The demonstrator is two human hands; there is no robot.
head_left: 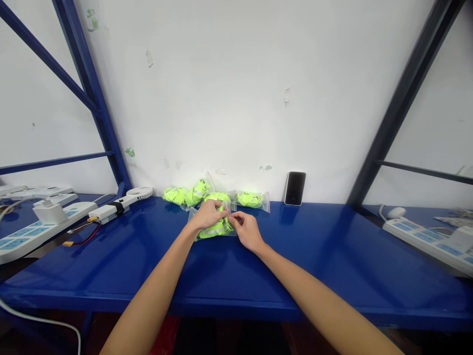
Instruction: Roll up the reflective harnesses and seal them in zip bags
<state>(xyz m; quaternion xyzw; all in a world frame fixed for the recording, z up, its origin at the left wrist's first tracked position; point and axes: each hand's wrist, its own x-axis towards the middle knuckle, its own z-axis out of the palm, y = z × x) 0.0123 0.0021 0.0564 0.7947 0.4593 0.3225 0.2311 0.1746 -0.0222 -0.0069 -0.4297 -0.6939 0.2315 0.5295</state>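
Observation:
A clear plastic bag with a neon-yellow fabric item (215, 230) lies on the blue shelf (236, 266) in front of me. My left hand (209, 214) rests curled over the top of it, fingers closed on the bag. My right hand (247, 230) pinches the bag's right edge between thumb and fingers. Behind them, against the white wall, lie several more bags of the same neon-yellow items (192, 195), one apart at the right (251, 199).
A black phone (295, 188) leans against the wall to the right. At the left lie a white handheld fan (121, 203), a red and black wire (86, 235) and a power strip (29, 231). Another power strip (430, 239) sits at the right. Blue rack posts stand either side.

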